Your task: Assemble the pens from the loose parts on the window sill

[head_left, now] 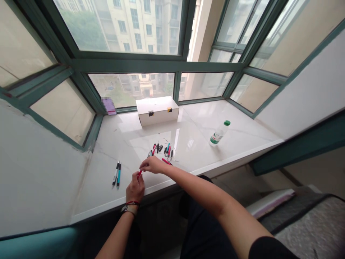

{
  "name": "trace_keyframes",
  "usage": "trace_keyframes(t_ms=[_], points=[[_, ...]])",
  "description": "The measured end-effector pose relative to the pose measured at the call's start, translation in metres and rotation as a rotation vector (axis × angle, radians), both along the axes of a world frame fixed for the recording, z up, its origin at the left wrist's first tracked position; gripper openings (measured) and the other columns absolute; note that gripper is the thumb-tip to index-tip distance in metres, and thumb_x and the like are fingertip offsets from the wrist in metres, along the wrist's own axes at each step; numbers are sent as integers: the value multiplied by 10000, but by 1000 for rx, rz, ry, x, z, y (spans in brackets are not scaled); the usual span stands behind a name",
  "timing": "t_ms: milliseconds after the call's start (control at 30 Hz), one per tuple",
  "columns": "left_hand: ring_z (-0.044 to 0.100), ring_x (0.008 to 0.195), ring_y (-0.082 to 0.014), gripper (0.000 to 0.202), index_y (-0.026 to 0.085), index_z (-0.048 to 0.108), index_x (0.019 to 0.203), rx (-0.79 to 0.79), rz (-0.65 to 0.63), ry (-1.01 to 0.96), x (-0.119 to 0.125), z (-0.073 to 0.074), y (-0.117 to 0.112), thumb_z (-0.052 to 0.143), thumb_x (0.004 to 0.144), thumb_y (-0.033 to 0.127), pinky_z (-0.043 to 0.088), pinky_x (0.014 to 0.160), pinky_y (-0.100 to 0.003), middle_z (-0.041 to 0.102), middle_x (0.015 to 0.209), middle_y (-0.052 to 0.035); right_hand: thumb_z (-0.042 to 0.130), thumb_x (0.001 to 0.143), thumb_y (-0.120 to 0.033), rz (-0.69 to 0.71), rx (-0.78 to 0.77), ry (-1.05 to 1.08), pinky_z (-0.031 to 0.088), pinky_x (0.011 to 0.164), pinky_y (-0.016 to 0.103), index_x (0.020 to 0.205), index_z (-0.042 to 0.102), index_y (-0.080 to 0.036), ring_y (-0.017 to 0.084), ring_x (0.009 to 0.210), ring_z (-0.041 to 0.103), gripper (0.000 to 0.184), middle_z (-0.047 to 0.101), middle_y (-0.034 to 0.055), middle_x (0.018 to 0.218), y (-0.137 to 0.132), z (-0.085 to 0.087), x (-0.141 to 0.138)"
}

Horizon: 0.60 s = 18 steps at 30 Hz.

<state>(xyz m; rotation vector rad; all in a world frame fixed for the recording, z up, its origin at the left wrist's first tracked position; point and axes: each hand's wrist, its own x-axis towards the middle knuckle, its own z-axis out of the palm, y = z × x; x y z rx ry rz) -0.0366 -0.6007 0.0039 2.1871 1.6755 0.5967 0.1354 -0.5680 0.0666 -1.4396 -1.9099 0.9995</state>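
Note:
My left hand [135, 187] is closed round a small red pen part [139, 173] just above the white marble sill [107, 172]. My right hand [152, 165] pinches the top of the same red piece from the right. A little behind my hands lies a heap of several pen parts [164, 149] in red, black and teal. A red pen piece [167, 162] lies beside my right wrist. To the left, two assembled pens [116, 174], one black and one teal, lie side by side on the sill.
A white cardboard box [157, 110] stands at the back by the window. A clear plastic bottle with a green cap [219, 133] stands at the right. A small purple object [109, 106] sits in the back left corner. Bedding [296, 212] lies lower right.

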Motion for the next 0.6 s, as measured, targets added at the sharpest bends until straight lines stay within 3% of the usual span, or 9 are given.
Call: trace_keyframes(t_ms=[100,200,367,433,467,600], points=[[655,701,-187,275,204,472,1170,1,4,-12,-1,-1,0,369,958,347,352,573,-242,707,885,-57,660,824,-312,-66,4,34,435,738,198,1025,718,-203,135,812,647,236,722,33,920,-13,-6,-7],[667,720,-190,267,213,463,1177,5,-5,-22,-3,-5,0,369,958,333,371,571,-239,710,895,-56,639,841,-365,-148,4,1,445,731,209,1171,647,-243,133,797,642,352,709,25,945,-16,-4,5],[683,754,-196,256,233,464,1165,6,-31,-42,-5,-11,2,352,961,339,419,587,-245,712,903,-41,557,883,-352,-400,-71,-218,452,705,210,970,703,-210,135,798,642,222,703,34,907,17,15,81],[689,792,-204,263,238,469,1169,19,-36,-62,-5,-12,2,337,963,335,443,605,-255,713,937,-47,595,845,-298,-521,-187,-361,459,689,208,871,709,-170,145,797,648,174,705,63,893,31,22,114],[691,802,-208,267,242,475,1169,24,-40,-73,-5,-12,3,333,963,333,453,609,-260,714,956,-49,615,822,-273,-547,-294,-406,465,670,206,827,705,-155,146,768,653,148,705,72,853,36,23,127],[696,832,-227,281,278,510,1163,34,-41,-127,-5,-19,4,347,947,354,489,621,-283,710,1037,-40,711,706,-200,-503,-478,-482,481,506,246,688,663,-112,168,506,619,102,641,64,577,44,10,155]])
